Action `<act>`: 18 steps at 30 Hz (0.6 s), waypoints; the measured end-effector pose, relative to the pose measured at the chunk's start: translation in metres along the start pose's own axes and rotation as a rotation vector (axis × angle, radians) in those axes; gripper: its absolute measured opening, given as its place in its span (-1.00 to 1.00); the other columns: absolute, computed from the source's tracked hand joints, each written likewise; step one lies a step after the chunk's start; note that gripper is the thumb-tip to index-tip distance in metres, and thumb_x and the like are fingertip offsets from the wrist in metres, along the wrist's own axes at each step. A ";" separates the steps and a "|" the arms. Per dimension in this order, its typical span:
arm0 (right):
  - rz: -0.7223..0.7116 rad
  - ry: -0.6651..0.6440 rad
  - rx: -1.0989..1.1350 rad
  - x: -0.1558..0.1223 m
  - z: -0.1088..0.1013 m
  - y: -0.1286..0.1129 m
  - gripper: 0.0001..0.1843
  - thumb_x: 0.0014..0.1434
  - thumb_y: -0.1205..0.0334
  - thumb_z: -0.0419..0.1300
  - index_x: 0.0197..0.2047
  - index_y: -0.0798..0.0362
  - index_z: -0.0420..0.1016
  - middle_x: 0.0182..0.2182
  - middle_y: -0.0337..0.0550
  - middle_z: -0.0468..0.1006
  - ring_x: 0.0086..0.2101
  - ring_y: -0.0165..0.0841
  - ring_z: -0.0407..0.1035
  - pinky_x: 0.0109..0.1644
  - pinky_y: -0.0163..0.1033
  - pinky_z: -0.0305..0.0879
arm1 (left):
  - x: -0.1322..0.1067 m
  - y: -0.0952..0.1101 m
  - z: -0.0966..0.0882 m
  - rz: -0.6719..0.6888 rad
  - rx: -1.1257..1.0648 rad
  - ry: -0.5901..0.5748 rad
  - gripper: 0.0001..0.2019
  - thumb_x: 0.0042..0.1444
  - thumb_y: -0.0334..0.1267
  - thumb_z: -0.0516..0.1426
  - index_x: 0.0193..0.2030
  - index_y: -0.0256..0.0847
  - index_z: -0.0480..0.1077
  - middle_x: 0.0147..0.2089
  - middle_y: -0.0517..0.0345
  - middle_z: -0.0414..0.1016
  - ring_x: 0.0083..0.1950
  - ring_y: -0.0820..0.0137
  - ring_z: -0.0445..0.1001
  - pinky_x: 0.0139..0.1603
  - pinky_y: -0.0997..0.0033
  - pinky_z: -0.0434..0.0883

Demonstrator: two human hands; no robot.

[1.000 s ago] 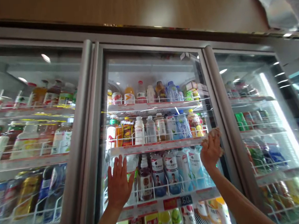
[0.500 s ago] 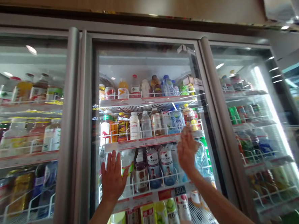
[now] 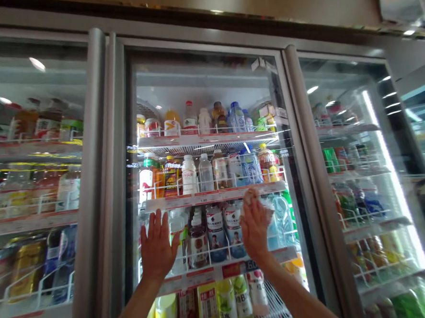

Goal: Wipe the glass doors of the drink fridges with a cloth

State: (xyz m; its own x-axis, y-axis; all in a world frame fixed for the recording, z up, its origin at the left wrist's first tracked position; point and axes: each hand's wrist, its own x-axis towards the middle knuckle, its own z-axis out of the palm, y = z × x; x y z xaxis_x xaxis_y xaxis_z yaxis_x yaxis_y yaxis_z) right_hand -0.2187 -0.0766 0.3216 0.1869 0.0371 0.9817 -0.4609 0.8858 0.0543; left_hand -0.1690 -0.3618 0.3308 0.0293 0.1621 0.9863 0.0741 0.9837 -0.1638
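I face a drinks fridge with a glass middle door (image 3: 208,87). My left hand (image 3: 156,249) lies flat on the lower left of that glass, fingers spread, holding nothing. My right hand (image 3: 253,231) is pressed against the glass near its middle. Its fingers are together over a small pale wad, apparently a cloth (image 3: 251,194), at the fingertips. Behind the glass stand rows of bottles (image 3: 199,174) on white wire shelves with red price strips (image 3: 200,199).
A metal post (image 3: 102,185) separates the middle door from the left door (image 3: 33,179), another post (image 3: 309,172) from the right door (image 3: 357,169). Both side doors show shelves of cans and bottles. A wooden panel (image 3: 224,0) runs above the fridge.
My right hand slid left and slightly down across the glass, from the door's right edge toward its middle. The left hand stayed flat on the glass; the view shifted a little.
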 end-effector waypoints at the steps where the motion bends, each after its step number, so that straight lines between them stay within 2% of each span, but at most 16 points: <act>1: -0.092 -0.083 0.028 -0.003 -0.001 -0.006 -0.36 0.21 0.31 -0.05 0.33 -0.06 -0.14 0.27 -0.06 0.03 0.26 -0.17 -0.13 0.24 0.10 -0.07 | 0.000 0.000 0.000 0.001 -0.001 -0.003 -0.36 0.21 -0.18 -0.08 0.35 -0.21 -0.31 0.40 -0.01 -0.24 0.39 0.21 -0.21 0.33 0.00 -0.13; 3: -0.166 -0.156 0.039 -0.007 -0.007 -0.001 -0.37 0.20 0.32 -0.05 0.32 -0.08 -0.12 0.26 -0.09 0.08 0.26 -0.19 -0.13 0.24 0.07 -0.07 | 0.000 -0.001 0.000 0.002 -0.002 -0.005 -0.36 0.21 -0.18 -0.08 0.35 -0.20 -0.31 0.39 -0.01 -0.24 0.39 0.21 -0.21 0.33 0.00 -0.13; 4: -0.128 -0.126 0.018 -0.006 -0.010 0.009 -0.38 0.21 0.32 -0.07 0.32 -0.08 -0.12 0.26 -0.07 0.07 0.26 -0.20 -0.11 0.23 0.06 -0.05 | 0.000 -0.001 0.000 0.001 -0.001 -0.003 -0.36 0.21 -0.18 -0.08 0.35 -0.20 -0.31 0.39 -0.01 -0.24 0.39 0.21 -0.22 0.33 0.00 -0.13; 7: 0.136 0.105 -0.078 0.001 -0.013 0.033 -0.41 0.24 0.32 -0.14 0.32 -0.03 -0.14 0.27 0.03 0.03 0.25 -0.17 -0.08 0.19 0.12 0.00 | 0.000 0.000 0.001 -0.001 0.008 0.005 -0.36 0.21 -0.17 -0.08 0.35 -0.21 -0.31 0.39 -0.01 -0.24 0.39 0.21 -0.21 0.32 -0.01 -0.13; 9: 0.204 0.149 -0.095 -0.001 -0.009 0.025 -0.41 0.25 0.31 -0.14 0.33 -0.03 -0.16 0.28 0.03 -0.01 0.25 -0.15 -0.10 0.19 0.15 -0.01 | 0.000 0.001 0.002 0.002 0.015 0.012 -0.36 0.20 -0.18 -0.08 0.35 -0.21 -0.31 0.39 -0.02 -0.24 0.39 0.21 -0.20 0.32 -0.01 -0.12; 11: 0.077 0.021 -0.053 -0.012 -0.005 -0.002 -0.37 0.22 0.33 -0.09 0.33 -0.05 -0.18 0.29 -0.04 -0.03 0.26 -0.16 -0.15 0.21 0.14 -0.04 | 0.000 0.001 0.001 0.001 0.021 0.016 -0.35 0.20 -0.18 -0.07 0.35 -0.20 -0.32 0.39 -0.01 -0.23 0.39 0.21 -0.20 0.32 0.00 -0.11; 13: -0.202 -0.170 0.038 -0.018 -0.003 -0.028 -0.35 0.20 0.34 -0.06 0.33 -0.07 -0.16 0.28 -0.13 0.02 0.27 -0.20 -0.16 0.25 0.08 -0.07 | 0.000 0.002 0.000 -0.001 0.022 0.016 -0.34 0.20 -0.18 -0.06 0.35 -0.18 -0.32 0.39 0.00 -0.22 0.39 0.22 -0.19 0.33 0.01 -0.11; 14: -0.321 -0.243 0.076 -0.015 -0.002 -0.035 -0.34 0.19 0.34 -0.05 0.33 -0.07 -0.16 0.27 -0.15 0.06 0.27 -0.23 -0.16 0.26 0.05 -0.08 | 0.000 0.002 0.000 -0.001 0.020 0.015 -0.34 0.20 -0.17 -0.06 0.35 -0.18 -0.32 0.39 0.00 -0.22 0.39 0.22 -0.19 0.33 0.01 -0.12; 15: -0.378 -0.271 0.093 -0.005 0.000 -0.035 -0.35 0.20 0.35 -0.06 0.32 -0.08 -0.15 0.26 -0.17 0.09 0.27 -0.25 -0.14 0.26 0.03 -0.09 | 0.001 0.002 0.000 -0.002 0.018 0.014 -0.34 0.20 -0.17 -0.06 0.35 -0.18 -0.32 0.39 0.00 -0.23 0.39 0.22 -0.20 0.33 0.01 -0.12; 16: -0.357 -0.250 0.089 0.010 0.002 -0.031 -0.36 0.21 0.34 -0.07 0.33 -0.07 -0.16 0.25 -0.15 0.11 0.26 -0.26 -0.13 0.26 0.03 -0.10 | 0.001 0.002 -0.001 -0.002 0.018 0.012 -0.34 0.20 -0.17 -0.07 0.35 -0.18 -0.32 0.39 0.00 -0.23 0.39 0.22 -0.20 0.33 0.01 -0.12; 18: -0.122 -0.095 0.031 0.050 0.010 -0.013 -0.39 0.23 0.33 -0.11 0.33 -0.05 -0.17 0.26 -0.08 0.08 0.26 -0.24 -0.12 0.25 0.07 -0.11 | 0.000 0.002 -0.001 -0.001 0.026 0.009 -0.34 0.20 -0.17 -0.07 0.35 -0.19 -0.33 0.39 -0.01 -0.23 0.39 0.22 -0.21 0.33 0.02 -0.12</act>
State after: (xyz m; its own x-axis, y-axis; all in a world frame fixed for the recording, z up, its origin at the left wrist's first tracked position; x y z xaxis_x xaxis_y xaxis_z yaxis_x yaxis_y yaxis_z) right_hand -0.2121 -0.0912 0.3722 0.1615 -0.1153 0.9801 -0.4665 0.8663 0.1788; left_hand -0.1677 -0.3600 0.3309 0.0378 0.1609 0.9862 0.0484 0.9855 -0.1627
